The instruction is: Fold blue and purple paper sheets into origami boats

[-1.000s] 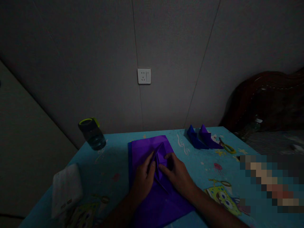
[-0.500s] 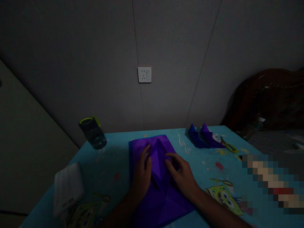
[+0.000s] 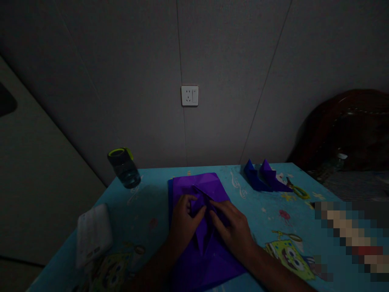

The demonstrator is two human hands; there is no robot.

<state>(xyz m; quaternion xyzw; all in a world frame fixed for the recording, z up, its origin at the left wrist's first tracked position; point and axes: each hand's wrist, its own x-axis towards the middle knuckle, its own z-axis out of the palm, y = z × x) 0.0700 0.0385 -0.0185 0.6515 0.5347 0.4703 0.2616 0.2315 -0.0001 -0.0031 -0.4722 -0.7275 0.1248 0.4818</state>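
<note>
Pressing down with curled fingers, the left hand and right hand pinched a fold of the purple paper lying mid-bench. Blue cartoon cloth covered the bench against a grey wall with a socket. Far left stood a jar, near left a white pack, far right folded paper boats.

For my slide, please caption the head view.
Both hands, left and right, fold purple paper on a blue table.
</note>
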